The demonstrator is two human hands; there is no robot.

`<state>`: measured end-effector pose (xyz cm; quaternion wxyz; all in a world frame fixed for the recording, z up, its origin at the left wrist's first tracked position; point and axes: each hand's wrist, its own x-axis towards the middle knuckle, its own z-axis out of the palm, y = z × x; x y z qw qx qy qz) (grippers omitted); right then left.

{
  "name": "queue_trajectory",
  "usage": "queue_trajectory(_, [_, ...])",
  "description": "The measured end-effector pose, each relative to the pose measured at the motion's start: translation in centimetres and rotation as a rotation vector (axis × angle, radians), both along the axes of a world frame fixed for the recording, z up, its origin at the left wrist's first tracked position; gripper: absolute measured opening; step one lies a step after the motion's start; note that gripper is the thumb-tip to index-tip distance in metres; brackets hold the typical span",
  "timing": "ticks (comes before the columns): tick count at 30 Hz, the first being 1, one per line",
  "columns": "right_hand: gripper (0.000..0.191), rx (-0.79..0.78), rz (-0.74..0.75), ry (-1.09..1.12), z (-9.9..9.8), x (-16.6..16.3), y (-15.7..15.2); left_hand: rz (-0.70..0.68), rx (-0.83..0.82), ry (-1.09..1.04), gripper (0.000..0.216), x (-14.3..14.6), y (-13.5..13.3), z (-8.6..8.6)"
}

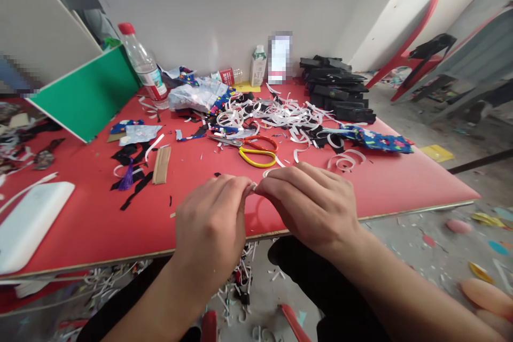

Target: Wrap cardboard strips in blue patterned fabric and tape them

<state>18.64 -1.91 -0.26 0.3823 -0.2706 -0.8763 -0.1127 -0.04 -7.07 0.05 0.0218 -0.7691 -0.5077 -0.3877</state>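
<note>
My left hand (212, 219) and my right hand (312, 206) meet above the table's front edge, fingers closed in a pinch. Between the fingertips shows a small whitish piece (253, 186); the fingers cover most of it, and its kind cannot be made out. Just beyond lie scissors (242, 144) with one red and one yellow handle loop, blades pointing left. Behind them spreads a tangle of curled white strips (280, 112). A blue flowered fabric piece (377, 138) rests to the right. On the left are a tan strip (161, 165) and a purple tassel (127, 176).
The red table (401, 181) stands against a wall. A bottle (148, 72), a carton (258, 65), a phone (280, 59) and a stack of black folded pieces (336, 88) line its back. A green board (88, 93) stands left, near a white rounded object (34, 224). Scraps litter the floor.
</note>
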Motion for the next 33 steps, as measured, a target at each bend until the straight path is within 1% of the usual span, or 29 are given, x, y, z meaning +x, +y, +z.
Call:
queue_trajectory(1, [0.015, 0.011, 0.014, 0.008, 0.1, 0.0, -0.1, 0.01, -0.026, -0.042, 0.016, 0.0, 0.0, 0.2])
queue_trajectory(3, [0.017, 0.018, 0.088, 0.039, 0.3, 0.0, -0.6, 0.067, -0.074, -0.148, 0.016, -0.2, 0.1, 0.5])
queue_trajectory(5, [0.018, -0.019, 0.169, 0.079, 0.6, -0.1, -1.3, 0.178, -0.106, -0.29, 0.016, -1.0, 0.7, 0.6])
queue_trajectory(6, [0.017, -0.065, 0.187, 0.119, 0.8, -0.2, -1.6, 0.238, -0.118, -0.388, 0.016, -1.5, 1.1, 0.5])
queue_trajectory(7, [0.016, -0.133, 0.188, 0.177, 0.9, -0.4, -1.9, 0.284, -0.139, -0.503, 0.017, -1.9, 1.5, 0.2])
queue_trajectory(8, [0.016, -0.223, 0.181, 0.25, 1.0, -0.7, -2.1, 0.302, -0.167, -0.645, 0.018, -2.3, 1.9, -0.2])
queue_trajectory(10, [0.015, -0.448, 0.17, 0.418, 0.9, -1.3, -2.1, 0.278, -0.212, -0.892, 0.021, -2.8, 2.6, -1.1])
queue_trajectory(11, [0.014, -0.576, 0.173, 0.492, 0.8, -1.6, -2.0, 0.26, -0.225, -0.962, 0.021, -2.9, 2.9, -1.5])
queue_trajectory(12, [0.012, -0.701, 0.178, 0.559, 0.7, -1.9, -1.9, 0.247, -0.225, -0.994, 0.02, -2.8, 3.0, -1.8])
queue_trajectory(14, [0.008, -0.913, 0.182, 0.681, 0.5, -2.1, -1.6, 0.235, -0.196, -0.965, 0.017, -2.4, 3.1, -2.0])
queue_trajectory(15, [0.011, -0.989, 0.19, 0.735, 0.4, -2.1, -1.5, 0.228, -0.172, -0.938, 0.015, -2.2, 3.0, -1.9])
queue_trajectory(17, [0.031, -1.079, 0.215, 0.818, 0.3, -2.1, -1.4, 0.209, -0.125, -0.913, 0.012, -1.8, 2.7, -1.6])
queue_trajectory(18, [0.04, -1.106, 0.227, 0.842, 0.3, -2.0, -1.3, 0.197, -0.121, -0.913, 0.012, -1.6, 2.6, -1.4])
queue_trajectory(19, [0.044, -1.126, 0.237, 0.859, 0.3, -2.0, -1.2, 0.186, -0.136, -0.921, 0.013, -1.3, 2.4, -1.3])
queue_trajectory(20, [0.044, -1.143, 0.245, 0.87, 0.3, -2.0, -1.2, 0.175, -0.17, -0.933, 0.015, -1.1, 2.2, -1.1])
queue_trajectory(23, [0.041, -1.212, 0.279, 0.926, 0.5, -2.1, -0.8, 0.105, -0.362, -0.984, 0.022, -0.2, 1.6, -1.3])
queue_trajectory(25, [0.047, -1.285, 0.309, 0.988, 0.5, -2.2, -0.6, 0.028, -0.475, -1.031, 0.029, 0.5, 1.2, -1.6])
queue_trajectory(27, [0.051, -1.355, 0.315, 1.041, 0.5, -2.4, -0.4, -0.054, -0.534, -1.061, 0.033, 1.2, 0.9, -1.9])
queue_trajectory(31, [0.049, -1.383, 0.258, 1.05, 0.2, -2.4, -0.1, -0.188, -0.604, -1.118, 0.019, 2.3, 0.7, -2.3])
queue_trajectory(33, [0.049, -1.386, 0.252, 1.034, 0.1, -2.4, 0.0, -0.235, -0.64, -1.17, 0.016, 2.5, 0.7, -2.4])
